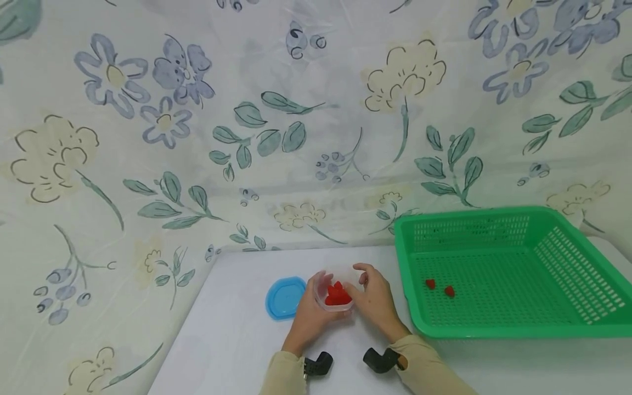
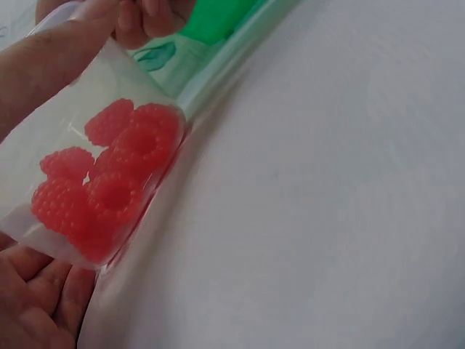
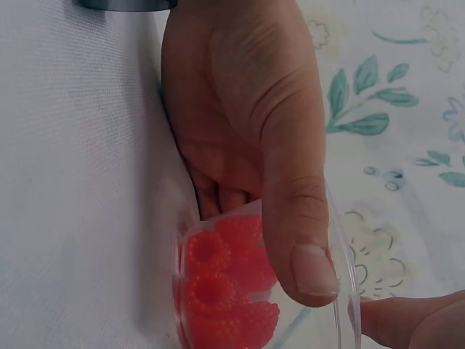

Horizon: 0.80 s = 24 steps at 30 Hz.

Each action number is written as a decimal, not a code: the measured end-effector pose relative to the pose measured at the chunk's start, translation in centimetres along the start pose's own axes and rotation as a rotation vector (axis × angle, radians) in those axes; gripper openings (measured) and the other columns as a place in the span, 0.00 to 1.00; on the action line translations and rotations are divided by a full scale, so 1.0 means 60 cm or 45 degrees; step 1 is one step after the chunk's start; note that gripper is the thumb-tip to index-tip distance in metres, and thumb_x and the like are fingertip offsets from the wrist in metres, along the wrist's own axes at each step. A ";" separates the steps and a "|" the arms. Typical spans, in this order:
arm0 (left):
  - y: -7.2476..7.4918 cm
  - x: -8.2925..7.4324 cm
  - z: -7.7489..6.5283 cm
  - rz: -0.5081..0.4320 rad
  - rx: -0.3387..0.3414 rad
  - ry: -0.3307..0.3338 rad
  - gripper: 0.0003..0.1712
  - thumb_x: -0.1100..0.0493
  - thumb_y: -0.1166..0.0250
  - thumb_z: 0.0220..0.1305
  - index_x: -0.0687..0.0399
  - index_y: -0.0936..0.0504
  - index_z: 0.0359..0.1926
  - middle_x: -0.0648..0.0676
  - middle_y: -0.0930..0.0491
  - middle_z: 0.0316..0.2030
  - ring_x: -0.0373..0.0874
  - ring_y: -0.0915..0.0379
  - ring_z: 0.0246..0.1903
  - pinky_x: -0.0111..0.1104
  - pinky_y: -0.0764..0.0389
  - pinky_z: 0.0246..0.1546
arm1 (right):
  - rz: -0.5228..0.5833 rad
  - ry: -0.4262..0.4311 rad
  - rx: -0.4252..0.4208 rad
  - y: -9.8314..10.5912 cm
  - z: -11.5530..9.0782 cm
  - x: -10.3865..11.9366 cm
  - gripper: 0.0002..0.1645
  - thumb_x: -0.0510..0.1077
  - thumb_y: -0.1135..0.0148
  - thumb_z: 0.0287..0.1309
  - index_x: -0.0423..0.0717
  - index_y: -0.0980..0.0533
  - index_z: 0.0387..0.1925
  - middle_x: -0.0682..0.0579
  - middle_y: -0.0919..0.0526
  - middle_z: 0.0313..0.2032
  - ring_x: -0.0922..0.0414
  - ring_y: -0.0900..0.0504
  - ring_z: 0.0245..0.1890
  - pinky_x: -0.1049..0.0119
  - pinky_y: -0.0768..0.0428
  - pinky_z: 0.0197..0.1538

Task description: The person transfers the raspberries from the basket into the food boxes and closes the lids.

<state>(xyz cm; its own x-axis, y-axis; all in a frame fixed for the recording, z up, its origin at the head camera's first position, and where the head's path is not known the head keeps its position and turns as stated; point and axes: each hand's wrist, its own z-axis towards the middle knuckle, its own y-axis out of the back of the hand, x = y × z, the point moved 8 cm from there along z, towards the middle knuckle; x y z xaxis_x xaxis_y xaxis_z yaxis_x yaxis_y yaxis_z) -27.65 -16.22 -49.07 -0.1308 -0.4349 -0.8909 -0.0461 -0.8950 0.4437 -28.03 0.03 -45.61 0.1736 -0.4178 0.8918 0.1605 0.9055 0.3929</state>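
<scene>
A clear plastic container (image 1: 321, 300) holding several red raspberries (image 1: 338, 294) stands on the white table between both hands. My left hand (image 1: 312, 314) grips it from the left, its thumb (image 2: 47, 69) lying across the wall in the left wrist view. From the right, my right hand (image 1: 373, 300) holds the container too. Its thumb (image 3: 299, 218) lies along the side near the rim, and its other fingers are partly hidden behind. Through the wall, the raspberries (image 2: 116, 193) show heaped at the bottom. Left of the container lies a blue lid (image 1: 286, 298).
A green perforated basket (image 1: 494, 332) stands to the right, with two raspberries (image 1: 449, 291) in its left part. Floral cloth (image 1: 296, 175) rises behind the table. Black wrist devices (image 1: 380, 360) sit close to the sleeves.
</scene>
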 end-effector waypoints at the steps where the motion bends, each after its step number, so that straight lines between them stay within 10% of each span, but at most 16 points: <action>1: -0.001 0.000 0.000 0.002 -0.006 -0.003 0.58 0.51 0.17 0.46 0.54 0.41 0.73 0.55 0.29 0.67 0.54 0.35 0.67 0.51 0.28 0.64 | -0.003 -0.001 -0.001 0.001 -0.001 0.000 0.26 0.40 0.28 0.56 0.38 0.24 0.55 0.48 0.26 0.32 0.54 0.30 0.33 0.67 0.26 0.32; 24: 0.001 0.005 0.002 0.011 -0.026 0.037 0.56 0.48 0.17 0.46 0.50 0.39 0.72 0.53 0.30 0.67 0.54 0.36 0.66 0.50 0.22 0.57 | 0.036 0.181 0.107 0.064 -0.021 0.104 0.18 0.39 0.29 0.58 0.42 0.21 0.51 0.53 0.28 0.33 0.55 0.31 0.32 0.67 0.30 0.32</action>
<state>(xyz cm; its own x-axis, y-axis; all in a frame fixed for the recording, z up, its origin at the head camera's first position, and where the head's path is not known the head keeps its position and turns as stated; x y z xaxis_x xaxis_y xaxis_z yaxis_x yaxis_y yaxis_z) -27.80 -16.37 -49.32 -0.1020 -0.4449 -0.8898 -0.0250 -0.8930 0.4494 -25.09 0.80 -38.85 0.3134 -0.3933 0.8644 0.0731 0.9175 0.3910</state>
